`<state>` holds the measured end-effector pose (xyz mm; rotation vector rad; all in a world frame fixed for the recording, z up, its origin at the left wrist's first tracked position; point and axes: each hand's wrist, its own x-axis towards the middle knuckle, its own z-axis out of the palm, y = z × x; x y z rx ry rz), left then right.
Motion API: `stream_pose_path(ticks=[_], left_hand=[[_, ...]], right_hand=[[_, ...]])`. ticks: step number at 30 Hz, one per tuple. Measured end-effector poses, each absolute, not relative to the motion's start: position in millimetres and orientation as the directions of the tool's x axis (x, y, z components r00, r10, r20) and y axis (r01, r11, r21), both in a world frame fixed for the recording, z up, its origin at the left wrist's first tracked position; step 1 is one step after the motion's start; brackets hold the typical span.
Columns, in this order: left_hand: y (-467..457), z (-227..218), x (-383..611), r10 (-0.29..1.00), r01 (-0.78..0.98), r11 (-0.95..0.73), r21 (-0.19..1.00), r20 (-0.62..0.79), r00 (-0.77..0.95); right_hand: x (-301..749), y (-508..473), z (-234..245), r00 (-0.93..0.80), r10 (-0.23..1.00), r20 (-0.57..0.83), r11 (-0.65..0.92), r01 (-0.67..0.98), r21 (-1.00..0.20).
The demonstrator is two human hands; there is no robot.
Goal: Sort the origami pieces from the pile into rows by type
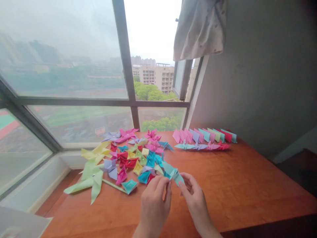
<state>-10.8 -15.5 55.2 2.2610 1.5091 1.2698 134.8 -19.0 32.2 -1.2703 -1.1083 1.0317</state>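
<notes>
Both my hands meet low in the middle of the view over a reddish wooden table (235, 185). My left hand (155, 200) and my right hand (194, 198) each pinch a small teal folded paper piece (174, 173) between thumb and fingers, holding it just above the tabletop. A heap of small coloured origami pieces (135, 157) lies right behind it. Large green and yellow paper pinwheels (92, 173) lie to the left of the heap.
A row of folded paper pieces in pink, purple, teal, green and red (205, 135) lines the table's far right, with paper cranes (198, 146) in front. A large window (74, 66) rises behind the table. A grey wall (267, 72) stands on the right.
</notes>
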Motion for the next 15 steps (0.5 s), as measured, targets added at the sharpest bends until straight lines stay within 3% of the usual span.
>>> stream_pose_path(ticks=[5, 10, 12, 15], left_hand=[[-34, 54, -9, 0.847, 0.487, -0.525, 0.697, 0.484, 0.220], [-32, 53, -26, 0.842, 0.536, -0.469, 0.702, 0.539, 0.030], [-28, 51, -30, 0.888, 0.510, -0.417, 0.752, 0.457, 0.052], [-25, 46, -33, 0.957, 0.385, -0.267, 0.884, 0.194, 0.216]], right_hand=[[148, -24, 25, 0.199, 0.979, 0.044, 0.038, 0.034, -0.999], [161, -31, 22, 0.135, 0.991, 0.017, 0.010, 0.055, -0.998], [165, -32, 22, 0.081, 0.997, -0.006, -0.009, 0.044, -0.999], [167, -34, 24, 0.049, 0.998, -0.036, -0.036, -0.004, -0.999]])
